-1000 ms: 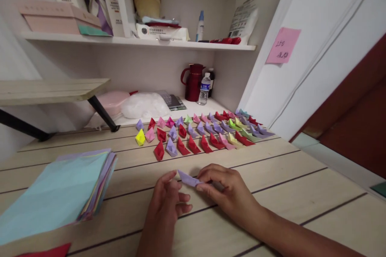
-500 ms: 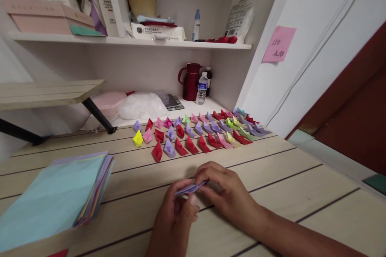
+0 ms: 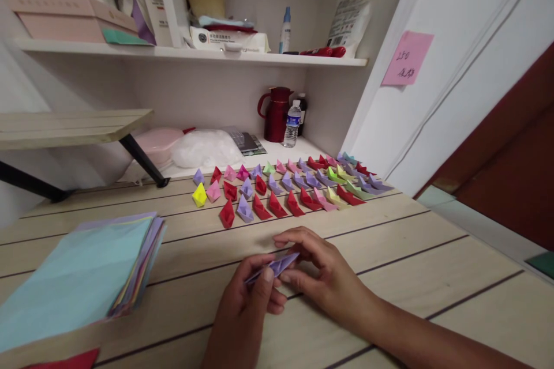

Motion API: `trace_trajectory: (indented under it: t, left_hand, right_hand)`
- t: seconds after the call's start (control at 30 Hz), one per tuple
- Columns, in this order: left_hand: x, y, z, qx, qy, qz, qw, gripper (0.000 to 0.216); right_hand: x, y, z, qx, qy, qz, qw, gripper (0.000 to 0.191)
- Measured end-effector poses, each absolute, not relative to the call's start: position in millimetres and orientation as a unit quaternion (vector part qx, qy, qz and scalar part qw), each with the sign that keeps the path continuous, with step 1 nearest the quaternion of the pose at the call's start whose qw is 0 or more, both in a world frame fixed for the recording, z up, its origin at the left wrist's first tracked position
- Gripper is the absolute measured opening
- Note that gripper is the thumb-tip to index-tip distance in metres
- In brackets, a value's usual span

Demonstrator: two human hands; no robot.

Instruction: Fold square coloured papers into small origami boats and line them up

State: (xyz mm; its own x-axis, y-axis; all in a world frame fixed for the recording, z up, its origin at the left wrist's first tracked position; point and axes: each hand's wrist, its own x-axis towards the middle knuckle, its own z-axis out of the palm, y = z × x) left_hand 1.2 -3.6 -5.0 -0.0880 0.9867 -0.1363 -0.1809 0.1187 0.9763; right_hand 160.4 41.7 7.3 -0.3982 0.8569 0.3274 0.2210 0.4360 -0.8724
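Observation:
A small folded purple paper boat (image 3: 282,265) is pinched between the thumb and fingers of my left hand (image 3: 242,305), its pointed end slanting up to the right. My right hand (image 3: 331,277) curves around that pointed end with thumb and forefinger apart; whether another finger touches the paper is hard to see. Beyond both hands stand several rows of little folded paper boats in red, purple, pink, yellow and green, a red boat (image 3: 227,214) and a purple boat (image 3: 244,210) among the nearest.
On the left lies a stack of coloured paper (image 3: 73,277), light blue on top, with a red sheet (image 3: 64,360) at the table's near edge. A small raised stand (image 3: 69,127) is behind it. At the back are a red jug (image 3: 277,115) and a water bottle (image 3: 292,124).
My right fingers have spread from their grip on the paper's right end. The purple boat now tilts up more, showing its folded side, still in my left hand. The view has shifted slightly.

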Motion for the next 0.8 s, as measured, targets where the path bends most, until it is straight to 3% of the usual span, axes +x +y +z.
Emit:
trace_trajectory:
  t: [0.17, 0.37, 0.8]
  left_hand:
    - [3.6, -3.6, -5.7, 0.402, 0.513, 0.526, 0.547, 0.03]
    - [6.7, -3.7, -5.8, 0.377, 0.524, 0.544, 0.535, 0.023]
    - [4.7, -3.0, -5.9, 0.317, 0.489, 0.599, 0.549, 0.034]
  right_hand:
    - [159.1, 40.7, 3.9, -0.369, -0.669, 0.513, 0.392, 0.032]
    - [159.2, 39.8, 3.6, -0.34, -0.648, 0.563, 0.384, 0.03]
    - [157.4, 48.0, 1.8, -0.333, -0.47, 0.714, 0.398, 0.021]
